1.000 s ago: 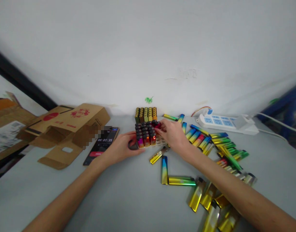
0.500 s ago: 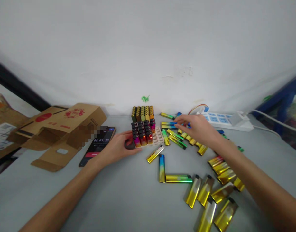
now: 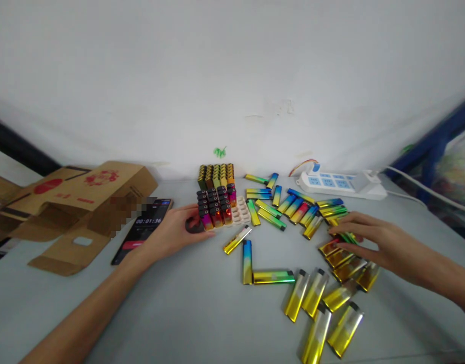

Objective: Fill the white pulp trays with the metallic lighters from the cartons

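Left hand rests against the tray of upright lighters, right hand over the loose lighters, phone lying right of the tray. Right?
No: the head view shows the phone lying left of the tray, beside the left hand. The right hand is over the loose lighters.

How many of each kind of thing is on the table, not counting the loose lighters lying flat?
Phone: 1
Power strip: 1
Cardboard box with red print: 1
Blocks of standing lighters: 2, near block and far block
Hands: 2, left hand and right hand
Total: 7
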Action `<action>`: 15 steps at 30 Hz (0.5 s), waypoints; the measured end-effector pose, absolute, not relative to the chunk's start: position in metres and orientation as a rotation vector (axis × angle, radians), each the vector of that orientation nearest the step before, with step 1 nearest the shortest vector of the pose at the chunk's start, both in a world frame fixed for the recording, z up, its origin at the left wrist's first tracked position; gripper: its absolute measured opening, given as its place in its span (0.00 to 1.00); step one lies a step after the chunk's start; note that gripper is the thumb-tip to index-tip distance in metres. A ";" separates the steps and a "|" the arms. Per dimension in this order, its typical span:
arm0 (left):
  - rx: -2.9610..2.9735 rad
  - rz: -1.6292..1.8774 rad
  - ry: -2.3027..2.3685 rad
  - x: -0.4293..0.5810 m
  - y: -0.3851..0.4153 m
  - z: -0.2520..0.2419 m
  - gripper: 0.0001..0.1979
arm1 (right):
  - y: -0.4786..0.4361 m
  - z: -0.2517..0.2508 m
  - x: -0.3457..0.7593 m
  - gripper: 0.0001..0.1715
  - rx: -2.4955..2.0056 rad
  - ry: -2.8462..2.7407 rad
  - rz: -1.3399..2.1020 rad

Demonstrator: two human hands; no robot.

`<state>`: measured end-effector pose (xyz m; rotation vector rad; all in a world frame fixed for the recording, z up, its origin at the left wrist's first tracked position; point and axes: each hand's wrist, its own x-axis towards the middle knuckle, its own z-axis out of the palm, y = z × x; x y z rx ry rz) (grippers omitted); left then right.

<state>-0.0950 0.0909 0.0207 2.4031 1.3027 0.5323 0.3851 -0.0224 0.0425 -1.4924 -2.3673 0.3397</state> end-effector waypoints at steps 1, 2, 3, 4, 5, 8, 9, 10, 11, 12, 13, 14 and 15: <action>2.406 0.531 1.306 -0.095 0.091 0.021 0.25 | -0.024 0.039 0.386 0.20 -1.479 -2.390 0.346; 2.410 0.527 1.310 -0.095 0.091 0.021 0.25 | -0.024 0.036 0.386 0.20 -1.470 -2.410 0.351; 2.413 0.520 1.314 -0.094 0.090 0.022 0.25 | -0.023 0.033 0.386 0.19 -1.467 -2.427 0.357; 2.416 0.513 1.319 -0.094 0.090 0.022 0.26 | -0.021 0.030 0.386 0.18 -1.473 -2.442 0.361; 2.417 0.503 1.325 -0.094 0.089 0.023 0.26 | -0.018 0.028 0.385 0.17 -1.483 -2.451 0.361; 2.421 0.477 1.344 -0.094 0.088 0.024 0.26 | -0.009 0.025 0.382 0.13 -1.515 -2.468 0.378; 2.425 0.473 1.346 -0.094 0.088 0.024 0.26 | -0.006 0.024 0.381 0.12 -1.512 -2.472 0.391; 2.429 0.473 1.343 -0.094 0.088 0.024 0.26 | -0.003 0.024 0.379 0.10 -1.499 -2.473 0.407; 2.433 0.473 1.338 -0.094 0.088 0.023 0.26 | -0.001 0.025 0.377 0.10 -1.480 -2.471 0.421; 2.434 0.473 1.332 -0.094 0.088 0.023 0.26 | 0.001 0.026 0.375 0.10 -1.461 -2.464 0.433; 2.432 0.471 1.329 -0.094 0.088 0.023 0.26 | 0.002 0.027 0.372 0.11 -1.450 -2.454 0.445; 2.428 0.469 1.327 -0.094 0.088 0.022 0.25 | 0.003 0.029 0.369 0.13 -1.454 -2.437 0.459; 2.425 0.469 1.324 -0.094 0.088 0.022 0.25 | 0.004 0.030 0.365 0.15 -1.474 -2.408 0.469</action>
